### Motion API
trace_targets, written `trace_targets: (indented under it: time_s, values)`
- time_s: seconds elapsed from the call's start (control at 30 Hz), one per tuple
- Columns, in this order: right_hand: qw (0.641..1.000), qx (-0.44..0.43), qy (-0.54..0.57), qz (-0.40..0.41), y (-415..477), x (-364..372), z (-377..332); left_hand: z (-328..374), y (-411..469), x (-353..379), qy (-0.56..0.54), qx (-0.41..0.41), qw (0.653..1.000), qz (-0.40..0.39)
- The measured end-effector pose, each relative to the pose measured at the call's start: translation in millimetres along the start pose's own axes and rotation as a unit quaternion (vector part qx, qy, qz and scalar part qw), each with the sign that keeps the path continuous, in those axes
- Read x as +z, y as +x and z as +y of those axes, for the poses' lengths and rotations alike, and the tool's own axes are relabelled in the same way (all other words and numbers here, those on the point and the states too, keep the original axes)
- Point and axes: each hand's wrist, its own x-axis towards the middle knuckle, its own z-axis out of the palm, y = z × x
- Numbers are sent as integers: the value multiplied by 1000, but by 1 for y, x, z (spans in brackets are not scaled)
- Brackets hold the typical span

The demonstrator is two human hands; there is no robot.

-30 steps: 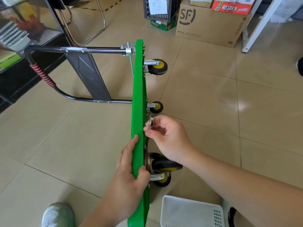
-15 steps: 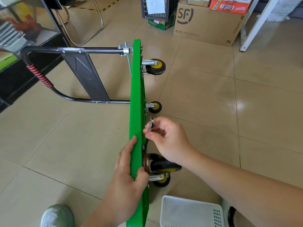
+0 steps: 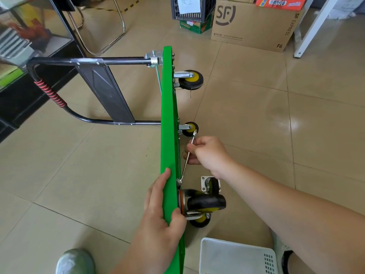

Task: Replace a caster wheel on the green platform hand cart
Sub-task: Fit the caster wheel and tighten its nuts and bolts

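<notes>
Down low, the left hand reaches up from below and grasps the cart by its smooth green edge, thumb on the wheel side. The right hand, forearm angling in from the right, pinches a slim steel wrench whose lower end sits at the near caster. The cart stands on its side on glossy tiles, black wheels with yellow hubs pointing right, with a loose caster just beyond and a white perforated basket near.
</notes>
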Motion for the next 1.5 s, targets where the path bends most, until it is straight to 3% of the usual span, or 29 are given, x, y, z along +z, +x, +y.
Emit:
trace_targets:
  time_s: [0.07, 0.23, 0.47, 0.8, 0.97, 1.5]
  values:
    - [1000, 2, 8, 4, 3, 1, -2, 0, 1, 0, 0, 2, 1000, -1]
    - [996, -89, 2, 5, -10, -6, -21, 1, 1, 0, -3, 4, 1000, -1]
    - [981, -179, -52, -51, -51, -8, -17, 5, -2, -2, 0, -1, 1000, -4]
    - [968, -231, -81, -59, -64, 1, 3, 7, -4, -6, -2, 6, 1000, -18]
    - [975, -211, -62, -24, -50, 1, 4, 7, -3, -6, 4, 1, 1000, -15]
    - [998, 37, 32, 26, 9, 3, 5, 8, -2, -3, 6, 6, 1000, -5]
